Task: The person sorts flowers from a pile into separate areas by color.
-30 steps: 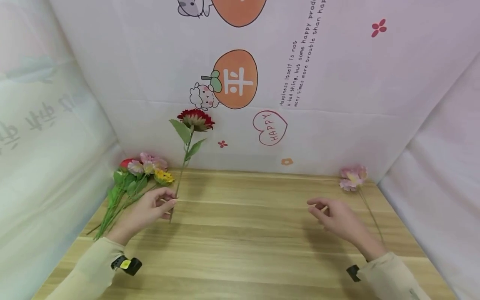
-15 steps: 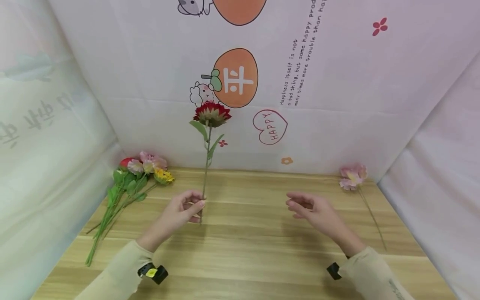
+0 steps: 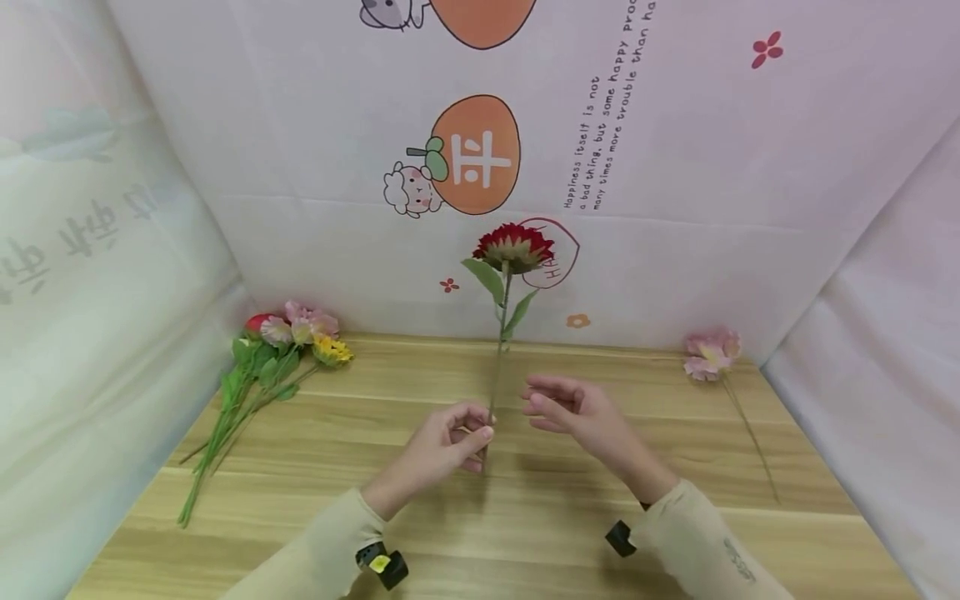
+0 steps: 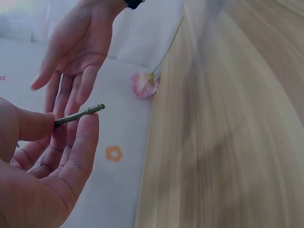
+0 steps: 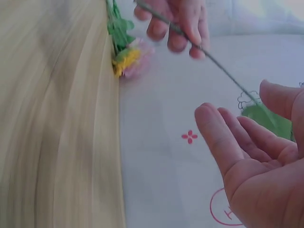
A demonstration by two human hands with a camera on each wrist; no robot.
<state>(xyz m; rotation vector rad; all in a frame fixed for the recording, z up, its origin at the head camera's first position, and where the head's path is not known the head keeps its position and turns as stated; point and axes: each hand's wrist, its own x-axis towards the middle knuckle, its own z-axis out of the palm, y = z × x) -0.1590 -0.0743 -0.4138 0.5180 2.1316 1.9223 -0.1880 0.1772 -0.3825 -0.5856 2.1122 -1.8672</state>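
My left hand (image 3: 442, 446) pinches a red artificial flower (image 3: 514, 248) low on its thin green stem, between thumb and fingers. The flower stands upright above the table, its bloom in front of the back cloth and two leaves partway down the stem. In the left wrist view the cut end of the stem (image 4: 85, 113) pokes out past the fingers. My right hand (image 3: 592, 421) is just right of the stem and apart from it, thumb and fingers spread with nothing between them. The right wrist view shows its palm (image 5: 266, 185) near a green leaf (image 5: 268, 118).
At the left of the wooden table (image 3: 375, 542) lies a bunch of flowers (image 3: 262, 367) with red, pink and yellow heads. A single pink flower (image 3: 712, 354) lies at the right. White printed cloth (image 3: 360, 275) closes off the back and both sides.
My left hand has carried the red flower rightward from beside the bunch to mid-table. My right hand has come leftward, close to the stem. The bunch's stems dropped flat after the left arm moved off.
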